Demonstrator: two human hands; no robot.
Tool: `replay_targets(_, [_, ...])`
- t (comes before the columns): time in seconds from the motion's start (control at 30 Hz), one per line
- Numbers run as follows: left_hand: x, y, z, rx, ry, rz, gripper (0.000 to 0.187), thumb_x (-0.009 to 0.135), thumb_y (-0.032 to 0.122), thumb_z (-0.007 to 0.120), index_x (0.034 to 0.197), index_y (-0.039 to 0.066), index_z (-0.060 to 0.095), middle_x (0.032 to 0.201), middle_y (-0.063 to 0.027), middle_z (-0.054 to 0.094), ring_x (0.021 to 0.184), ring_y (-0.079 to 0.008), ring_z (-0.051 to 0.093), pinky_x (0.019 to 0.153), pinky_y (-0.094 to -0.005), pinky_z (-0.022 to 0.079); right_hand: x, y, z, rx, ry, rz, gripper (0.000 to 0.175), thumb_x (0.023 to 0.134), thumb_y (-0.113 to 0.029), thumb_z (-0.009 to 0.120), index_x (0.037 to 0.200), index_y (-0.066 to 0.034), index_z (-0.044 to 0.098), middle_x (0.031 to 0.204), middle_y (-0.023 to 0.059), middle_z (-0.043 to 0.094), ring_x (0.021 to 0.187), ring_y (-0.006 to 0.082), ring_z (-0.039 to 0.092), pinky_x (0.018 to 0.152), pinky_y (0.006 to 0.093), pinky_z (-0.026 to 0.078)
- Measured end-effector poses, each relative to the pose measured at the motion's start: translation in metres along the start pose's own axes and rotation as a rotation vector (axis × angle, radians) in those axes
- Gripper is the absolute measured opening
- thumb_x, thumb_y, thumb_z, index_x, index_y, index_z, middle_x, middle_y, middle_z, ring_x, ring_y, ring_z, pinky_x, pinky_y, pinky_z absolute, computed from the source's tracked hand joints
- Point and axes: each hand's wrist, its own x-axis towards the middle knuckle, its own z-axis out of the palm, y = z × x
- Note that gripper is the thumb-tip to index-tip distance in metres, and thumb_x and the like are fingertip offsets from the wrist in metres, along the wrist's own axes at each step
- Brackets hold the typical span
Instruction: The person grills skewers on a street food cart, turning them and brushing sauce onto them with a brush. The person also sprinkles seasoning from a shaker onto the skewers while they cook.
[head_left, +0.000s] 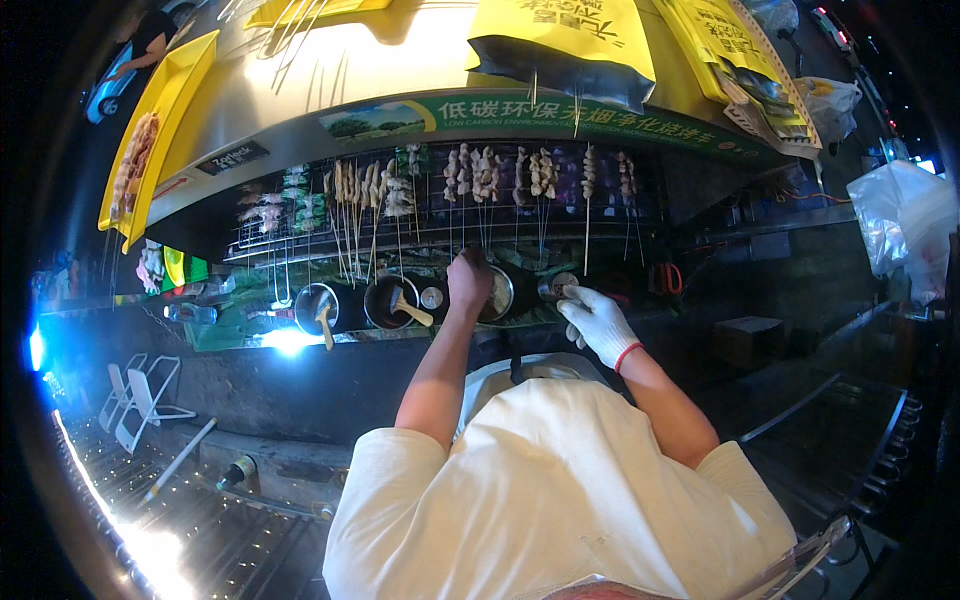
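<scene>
My bare left hand is at the front edge of the grill, its fingers curled near the lower ends of meat skewers. Its fingertips are hidden, so I cannot tell whether it grips a skewer. Partly behind its wrist stands a round metal pot with pale contents. In a white knit glove with a red cuff, my right hand has its fingers closed at the rim of a small metal can with something reddish inside. Several skewers of meat lie across the wire grill rack beyond both hands.
Two pots hold wooden-handled brushes left of my hands, beside a shaker can. Red-handled scissors lie to the right. A yellow tray and yellow bags sit on the steel hood.
</scene>
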Motion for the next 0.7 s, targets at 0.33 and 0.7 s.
replay_targets(0.33, [0.009, 0.007, -0.011, -0.795, -0.331, -0.493, 0.015, 0.085, 0.012, 0.065, 0.093, 0.000, 0.066, 0.062, -0.0042, 0.057, 0.045, -0.0109, 0.048, 0.041, -0.0250, 0.038, 0.130, -0.039, 0.062, -0.568, 0.147, -0.210, 0.039, 0.088, -0.025, 0.064, 0.119, -0.0025, 0.062, 0.089, 0.0123, 0.071, 0.055, 0.0192, 0.064, 0.053, 0.0326, 0.052])
replay_targets(0.7, [0.009, 0.012, -0.011, -0.811, -0.257, -0.527, 0.020, 0.090, 0.012, 0.063, 0.104, -0.002, 0.062, 0.075, -0.0048, 0.061, 0.058, -0.0124, 0.056, 0.048, -0.0257, 0.044, 0.200, 0.005, 0.082, -0.310, 0.138, -0.069, 0.021, 0.077, -0.026, 0.070, 0.089, -0.0085, 0.072, 0.095, 0.0128, 0.071, 0.091, 0.0286, 0.068, 0.080, 0.0374, 0.053])
